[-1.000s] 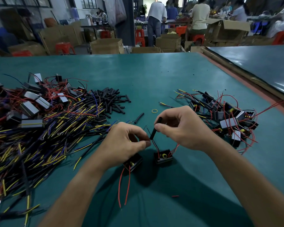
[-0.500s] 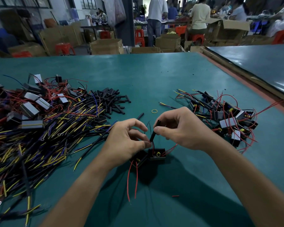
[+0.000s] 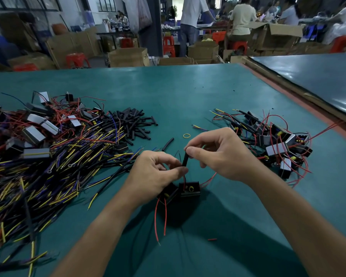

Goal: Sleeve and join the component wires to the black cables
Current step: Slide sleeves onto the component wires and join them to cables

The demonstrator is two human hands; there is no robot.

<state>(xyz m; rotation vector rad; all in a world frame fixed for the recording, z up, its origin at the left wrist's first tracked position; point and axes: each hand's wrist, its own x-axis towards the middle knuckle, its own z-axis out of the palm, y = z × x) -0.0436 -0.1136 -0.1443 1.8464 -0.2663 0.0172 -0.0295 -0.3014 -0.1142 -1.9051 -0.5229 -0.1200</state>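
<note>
My right hand (image 3: 223,156) pinches a short black sleeve (image 3: 185,159) by its top end, held nearly upright. My left hand (image 3: 154,174) pinches the thin component wire at the sleeve's lower end. That wire runs down to a small black component (image 3: 189,189) with a yellow spot, hanging just below my fingers. A second black component (image 3: 168,195) sits partly under my left palm, with two red wires (image 3: 160,218) trailing toward me. A large heap of black cables (image 3: 48,172) with yellow and purple ends lies at the left.
A pile of loose black sleeves (image 3: 134,122) lies behind the cables, with grey-topped components (image 3: 33,134) at the far left. Components with red wires (image 3: 276,144) are heaped at the right. A yellow rubber band (image 3: 186,135) and a stray sleeve (image 3: 167,143) lie just beyond my hands.
Both hands drew closer together and slightly up. The two components came together under my left hand, and the sleeve's lower end now meets my left fingertips.
</note>
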